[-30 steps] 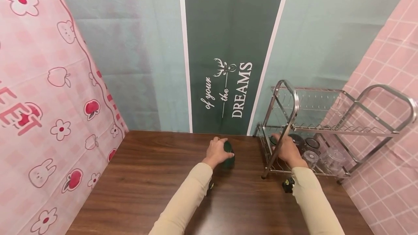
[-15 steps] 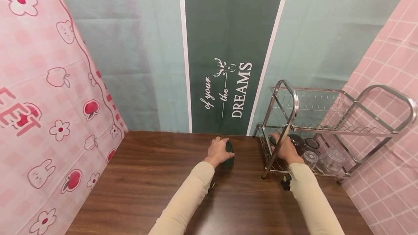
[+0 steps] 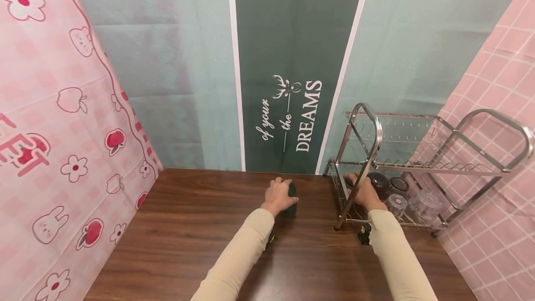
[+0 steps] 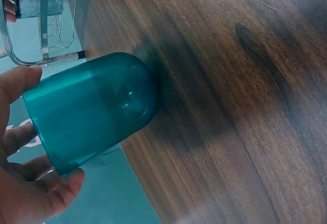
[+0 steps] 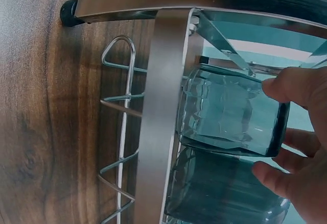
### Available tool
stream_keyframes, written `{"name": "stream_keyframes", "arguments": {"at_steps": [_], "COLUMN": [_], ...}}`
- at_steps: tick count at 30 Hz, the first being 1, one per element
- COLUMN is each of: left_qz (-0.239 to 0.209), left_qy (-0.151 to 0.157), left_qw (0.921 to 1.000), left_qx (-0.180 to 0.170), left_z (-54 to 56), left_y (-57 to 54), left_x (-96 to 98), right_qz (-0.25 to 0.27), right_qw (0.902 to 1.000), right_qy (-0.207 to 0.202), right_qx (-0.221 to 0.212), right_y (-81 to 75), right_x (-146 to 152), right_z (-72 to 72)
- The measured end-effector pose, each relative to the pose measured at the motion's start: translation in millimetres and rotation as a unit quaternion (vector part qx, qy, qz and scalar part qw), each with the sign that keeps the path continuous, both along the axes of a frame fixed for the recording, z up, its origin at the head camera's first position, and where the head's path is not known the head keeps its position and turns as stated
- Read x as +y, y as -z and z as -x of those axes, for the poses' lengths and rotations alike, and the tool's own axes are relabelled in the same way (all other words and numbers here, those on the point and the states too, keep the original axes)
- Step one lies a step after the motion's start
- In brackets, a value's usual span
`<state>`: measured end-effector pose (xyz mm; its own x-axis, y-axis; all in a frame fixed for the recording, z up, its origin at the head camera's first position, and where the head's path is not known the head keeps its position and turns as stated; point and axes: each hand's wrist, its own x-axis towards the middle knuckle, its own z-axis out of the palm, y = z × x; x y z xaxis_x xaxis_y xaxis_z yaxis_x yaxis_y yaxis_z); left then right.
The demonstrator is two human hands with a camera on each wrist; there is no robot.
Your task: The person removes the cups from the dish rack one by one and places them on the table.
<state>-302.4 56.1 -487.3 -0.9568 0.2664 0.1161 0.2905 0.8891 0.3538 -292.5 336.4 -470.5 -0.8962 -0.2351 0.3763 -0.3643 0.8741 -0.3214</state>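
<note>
Holding the teal cup around its rim with the left hand, base at the tabletop, and pinching the faceted glass with the right hand inside the rack. If drawn out sideways, could knock the dark glass close beside or clip the metal post.

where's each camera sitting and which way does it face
Head: worn on the head, looking forward and down at the wooden table and chrome dish rack; both sleeves, the left grip and the right grip show.
Left wrist: worn there, facing the teal tumbler; left grip shows, with part of the right grip at upper left.
Right wrist: worn there, facing into the rack at the faceted glass; right grip shows.
Head and left wrist share the tumbler and rack.
</note>
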Motion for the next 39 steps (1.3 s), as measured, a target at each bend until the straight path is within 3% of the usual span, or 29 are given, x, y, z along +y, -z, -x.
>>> {"name": "stream_keyframes", "arguments": {"at_steps": [8, 19, 26, 31, 39], "left_qz": [0.013, 0.046, 0.055, 0.042, 0.032], "left_qy": [-0.007, 0.009, 0.016, 0.020, 0.032], "left_qw": [0.9999, 0.9987, 0.9982, 0.9988, 0.9982], "left_qx": [0.002, 0.017, 0.016, 0.011, 0.040], "left_z": [4.5, 4.4, 0.7, -4.2, -10.7], "left_y": [0.8, 3.9, -0.5, -8.0, -12.4], "left_x": [4.5, 9.5, 9.1, 6.3, 8.8], "right_qz": [0.024, 0.028, 0.027, 0.029, 0.049], "right_qw": [0.9988, 0.9991, 0.9990, 0.9985, 0.9943], "right_qy": [-0.016, 0.002, 0.006, 0.027, 0.066], "right_qx": [0.039, -0.033, -0.036, -0.039, -0.067], "right_y": [3.5, -0.1, -1.2, -11.0, -21.7], "right_x": [-0.7, -4.3, -2.6, -0.2, 4.7], "right_z": [5.0, 4.1, 3.8, 1.7, -8.4]}}
